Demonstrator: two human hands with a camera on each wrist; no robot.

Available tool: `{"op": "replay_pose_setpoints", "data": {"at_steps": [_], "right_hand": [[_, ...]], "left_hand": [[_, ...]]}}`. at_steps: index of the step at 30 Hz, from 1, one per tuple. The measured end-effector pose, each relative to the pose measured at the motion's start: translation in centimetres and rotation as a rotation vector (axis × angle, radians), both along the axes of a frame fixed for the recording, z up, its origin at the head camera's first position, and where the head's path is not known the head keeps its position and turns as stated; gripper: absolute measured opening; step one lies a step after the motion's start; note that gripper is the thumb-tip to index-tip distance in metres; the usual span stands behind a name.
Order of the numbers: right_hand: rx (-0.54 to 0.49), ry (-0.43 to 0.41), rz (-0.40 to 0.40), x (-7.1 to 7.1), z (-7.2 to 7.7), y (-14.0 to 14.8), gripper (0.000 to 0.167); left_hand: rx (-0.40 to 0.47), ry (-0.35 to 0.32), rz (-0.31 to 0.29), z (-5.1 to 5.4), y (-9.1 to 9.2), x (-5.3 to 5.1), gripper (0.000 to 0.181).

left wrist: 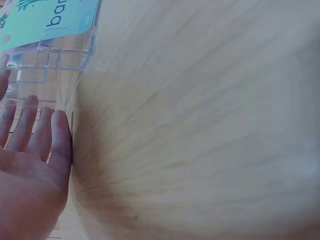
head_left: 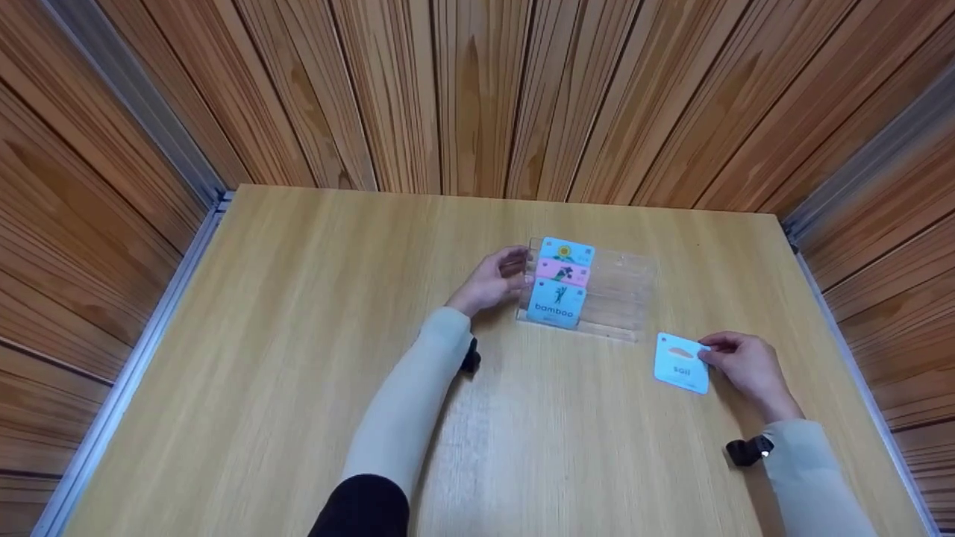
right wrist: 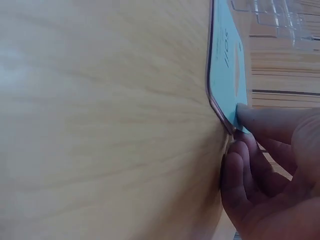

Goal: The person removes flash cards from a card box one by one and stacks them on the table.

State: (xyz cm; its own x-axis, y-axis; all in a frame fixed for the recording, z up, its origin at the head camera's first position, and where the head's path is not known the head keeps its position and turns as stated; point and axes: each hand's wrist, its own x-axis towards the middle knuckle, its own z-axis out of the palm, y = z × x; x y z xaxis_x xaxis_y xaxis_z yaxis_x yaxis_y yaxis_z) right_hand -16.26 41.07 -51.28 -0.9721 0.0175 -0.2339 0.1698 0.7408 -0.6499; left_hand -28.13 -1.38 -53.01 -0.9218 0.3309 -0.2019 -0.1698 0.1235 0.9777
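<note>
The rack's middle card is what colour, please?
The middle card is pink, seen best in the head view.

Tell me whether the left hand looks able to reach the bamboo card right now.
Likely yes: the left hand is at the left end of the clear rack, where the bamboo card sits frontmost with no other card covering it.

In the head picture the table (head_left: 246,350) is softly bright, with a pale shine low in the middle and soft shadows by the left hand (head_left: 490,282) and right hand (head_left: 752,371), while the wrist pictures look greyer, hazy and blurry.
</note>
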Motion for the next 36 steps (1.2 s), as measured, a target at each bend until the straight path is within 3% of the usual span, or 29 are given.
{"op": "replay_pose_setpoints", "data": {"at_steps": [8, 19, 27, 36], "right_hand": [[0.030, 0.014, -0.012, -0.1, -0.3, -0.2, 0.029], [0.015, 0.012, -0.025, 0.1, -0.2, -0.2, 0.028], [0.036, 0.064, -0.021, 0.5, -0.4, -0.3, 0.030], [-0.054, 0.023, -0.029, 0.4, 0.7, -0.3, 0.037]], "left_hand": [[-0.003, -0.016, 0.000, 1.3, -0.1, 0.6, 0.063], [-0.008, 0.031, -0.001, -0.3, -0.2, 0.0, 0.062], [0.003, 0.022, 0.002, -0.4, -0.1, 0.1, 0.059], [0.003, -0.004, 0.005, -0.1, -0.1, 0.1, 0.060]]}}
